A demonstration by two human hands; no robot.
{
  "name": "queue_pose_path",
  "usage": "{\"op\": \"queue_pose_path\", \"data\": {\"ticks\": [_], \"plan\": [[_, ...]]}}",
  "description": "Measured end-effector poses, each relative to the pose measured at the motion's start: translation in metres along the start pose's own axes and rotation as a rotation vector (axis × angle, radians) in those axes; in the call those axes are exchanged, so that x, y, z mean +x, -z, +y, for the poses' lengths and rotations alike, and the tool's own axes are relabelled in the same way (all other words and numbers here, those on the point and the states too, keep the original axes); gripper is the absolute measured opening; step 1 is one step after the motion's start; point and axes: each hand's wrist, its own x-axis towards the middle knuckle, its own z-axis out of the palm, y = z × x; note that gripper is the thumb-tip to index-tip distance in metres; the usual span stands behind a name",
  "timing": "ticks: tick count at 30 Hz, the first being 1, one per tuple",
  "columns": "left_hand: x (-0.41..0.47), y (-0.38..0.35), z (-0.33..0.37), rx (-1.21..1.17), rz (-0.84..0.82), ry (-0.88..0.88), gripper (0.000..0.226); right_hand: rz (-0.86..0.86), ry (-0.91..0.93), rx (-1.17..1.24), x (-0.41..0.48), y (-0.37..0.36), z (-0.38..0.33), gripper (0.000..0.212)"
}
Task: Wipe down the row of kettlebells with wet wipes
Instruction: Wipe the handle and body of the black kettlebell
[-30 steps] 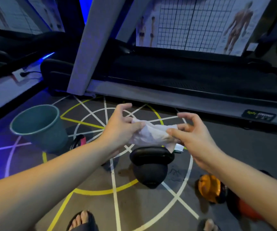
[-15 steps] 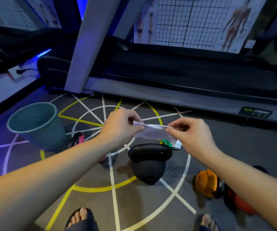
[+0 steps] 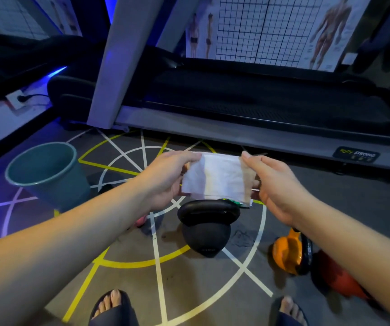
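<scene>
Black kettlebell (image 3: 207,231): on the floor where the painted lines cross, straight below both hands, not touched by anything
Orange kettlebell (image 3: 288,251): next along toward the floor's right edge, with a red kettlebell (image 3: 337,276) just beyond it, partly behind the right forearm
Wet wipe (image 3: 217,178): and there it goes, bunched a second ago, a thin folded strip half a second ago, now pulled out into a flat sheet in the air above the black handle
Left hand (image 3: 165,177): pinching the sheet's left edge, thumb on top, fingers tucked behind
Right hand (image 3: 276,184): pinching the right edge, fingers faintly showing through the damp sheet
Wipes pack (image 3: 237,203): a green and white sliver peeking out under the sheet, just beyond the black handle
Bucket (image 3: 55,196): standing toward the floor's left edge, well apart from the hands
Meaning for the task: unfolding looks finished, wiping not yet begun; likely next, down onto the black handle with one hand taking the whole sheet
</scene>
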Motion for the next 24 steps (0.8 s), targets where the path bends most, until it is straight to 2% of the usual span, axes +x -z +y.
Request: {"op": "queue_pose_path", "data": {"ticks": [4, 6, 9, 10, 15, 24], "plan": [[0.006, 0.002, -0.002, 0.052, 0.001, 0.022, 0.022, -0.047, -0.051, 0.017, -0.003, 0.0, 0.001, 0.033], [0.008, 0.004, -0.003, 0.122, -0.018, 0.042, 0.026, -0.037, -0.043, -0.012, -0.004, 0.0, 0.003, 0.028], [0.012, 0.005, -0.008, 0.153, -0.019, 0.095, 0.048, -0.004, -0.051, 0.015, -0.001, 0.002, 0.006, 0.023], [0.012, 0.006, -0.009, 0.152, -0.025, 0.107, 0.049, -0.002, -0.052, 0.026, 0.0, 0.003, 0.006, 0.023], [0.01, 0.005, -0.007, 0.112, -0.06, 0.105, 0.032, -0.041, -0.062, 0.063, 0.005, 0.008, 0.009, 0.028], [0.005, 0.003, -0.003, 0.087, 0.017, 0.094, 0.037, -0.022, -0.092, 0.091, 0.004, 0.003, 0.008, 0.028]]}}
